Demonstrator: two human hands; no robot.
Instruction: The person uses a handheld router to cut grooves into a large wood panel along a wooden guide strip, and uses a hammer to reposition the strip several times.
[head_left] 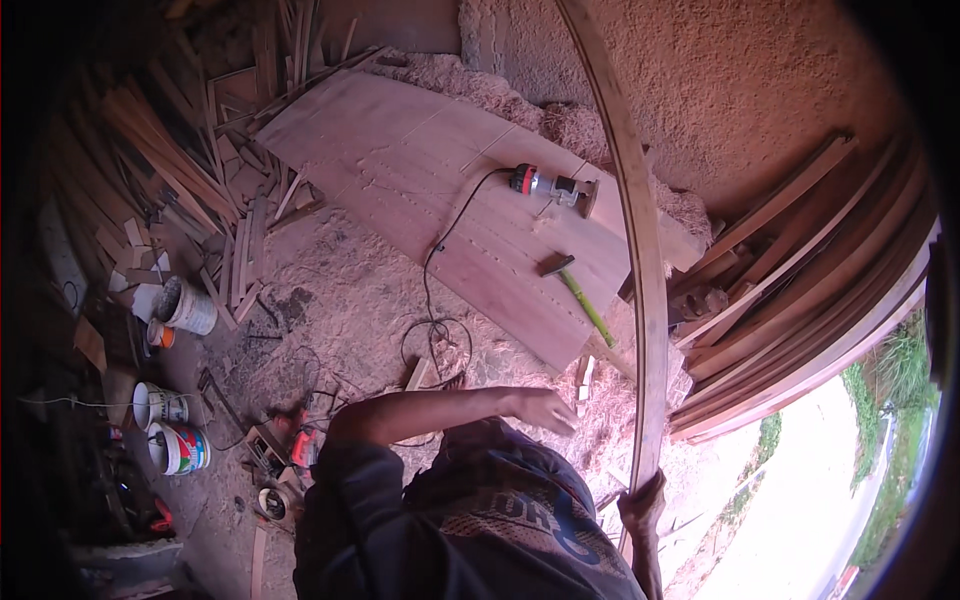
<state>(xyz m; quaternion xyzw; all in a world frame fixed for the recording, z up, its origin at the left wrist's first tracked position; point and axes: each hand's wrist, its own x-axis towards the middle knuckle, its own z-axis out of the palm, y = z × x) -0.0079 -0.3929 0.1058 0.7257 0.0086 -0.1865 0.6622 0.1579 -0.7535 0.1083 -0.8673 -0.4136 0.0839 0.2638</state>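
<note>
A long, narrow wooden board [647,290] rises in front of me, running from my right side up past the top edge. Its lower part is gripped by my right hand [643,502], fingers wrapped around the edge. My left hand [542,408] is held across my front with fingers stretched out and nothing in it. Beyond it lies a large wooden panel [390,150] dusted with shavings. On the panel rest a corded red, black and silver power tool, likely a router [545,186], and a hammer [585,300] with a green handle. The board's lower end is partly hidden by my body.
Stacked planks [810,300] lean along the right wall. Offcuts [160,150] pile up at left, above several buckets [185,305]. A black cord [427,290] trails onto the shaving-strewn floor, near a red power tool [304,445]. Daylight enters at lower right.
</note>
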